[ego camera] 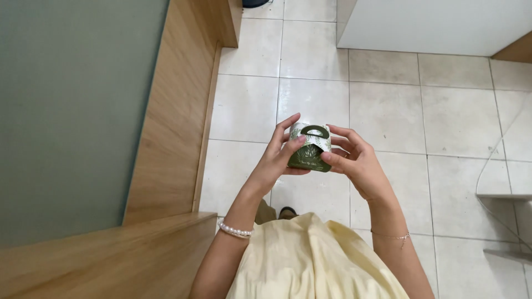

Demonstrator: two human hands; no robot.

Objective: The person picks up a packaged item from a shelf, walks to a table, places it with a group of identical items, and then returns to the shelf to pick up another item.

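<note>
Head view, looking straight down. Both hands meet near the middle of the pic, w/ a small green and white box point(310, 147) held between them.

The box has leaf shapes on it & a curved cut-out handle on top. Its dark green part faces down toward 6 o'clock, the white part sits at 12.

Left hand point(280, 155) is at 9 o'clock of the box. Its fingers are bent around the box's left side, thumb pressing on the front. Half closed, holding on.

Right hand point(354, 158) is at 3 o'clock of the box. Fingers curl round the right side, thumb tip touching the front edge. Also half closed, gripping the box.

So the box is up in the air, over the floor point(388, 111), not resting on anything.

A pearl bracelet point(234, 230) is on the left wrist, at 7 o'clock from the box. A thin chain bracelet point(392, 236) is on the right wrist, at 5 o'clock.

Pale yellow cloth point(310, 260) of the person's clothes fills the bottom, at 6 o'clock. Just above it, a dark shoe tip point(287, 211) peeks out.

The floor is big light tiles. A wood counter point(172, 127) runs along 9 o'clock, w/ a grey-green top point(72, 111). A white cabinet point(432, 25) sits at 1 o'clock. A thin white cord point(493, 160) hangs at 3 o'clock, far from the hands.
</note>
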